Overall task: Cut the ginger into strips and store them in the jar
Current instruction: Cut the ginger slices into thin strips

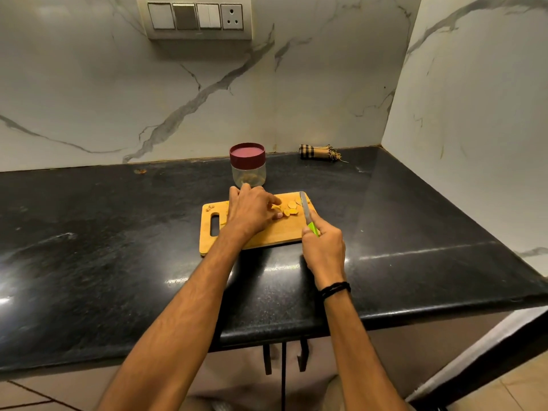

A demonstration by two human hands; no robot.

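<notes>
**Ginger in slices, knife beside them**

The ginger (289,209) lies as thin yellow rounds on the board (267,235), at the left hand's (252,213) fingertips. Thumb and forefinger pinch the nearest pieces. The right hand's (323,247) fingers wrap the knife (305,207) handle. Its blade points away from them, long axis toward the board's far edge, just right of the slices. The lidded jar (248,166) stands beyond the left knuckles. The counter (118,232) runs wide on both sides.

Black speckled stone surface (118,232) set in a corner.
Wooden cutting board (267,235) near the front edge; a red-lidded jar (248,170) just behind it; a folded checked cloth (318,152) at the back edge.
</notes>
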